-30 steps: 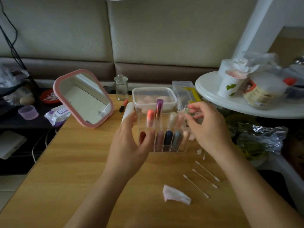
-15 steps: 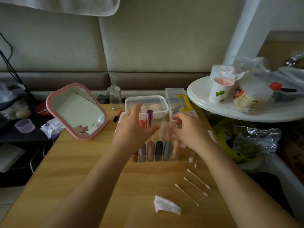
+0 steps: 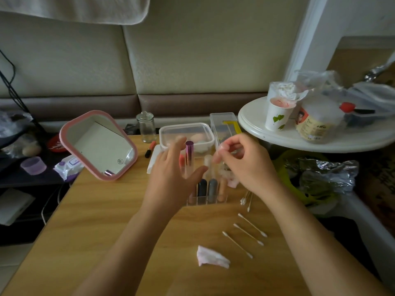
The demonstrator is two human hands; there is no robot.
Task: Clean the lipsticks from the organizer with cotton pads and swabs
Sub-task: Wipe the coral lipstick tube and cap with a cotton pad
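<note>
A clear acrylic organizer [image 3: 205, 200] stands mid-table with upright lipsticks: a purple metallic one [image 3: 189, 154] at the back, then dark blue [image 3: 202, 186], grey [image 3: 212, 186] and peach [image 3: 222, 188] in front. My left hand [image 3: 171, 178] hovers over the organizer's left side with straight fingers, hiding that part. My right hand [image 3: 245, 165] is over the right rear with curled fingers; blur hides whether they pinch anything. Three cotton swabs [image 3: 248, 233] lie in front to the right, more swabs [image 3: 245, 199] by the organizer. A crumpled cotton pad [image 3: 211, 257] lies near me.
Behind the organizer are a lidded clear container [image 3: 186, 127], a clear box [image 3: 224, 122], a glass jar [image 3: 146, 127] and a loose orange lipstick [image 3: 150, 148]. A pink mirror [image 3: 98, 146] leans at left. A white round table [image 3: 320, 139] with a cup [image 3: 277, 116] stands at right.
My left hand has let go of the organizer's left side and opened above it. My right hand has risen a little at the rear right. The view has tilted.
</note>
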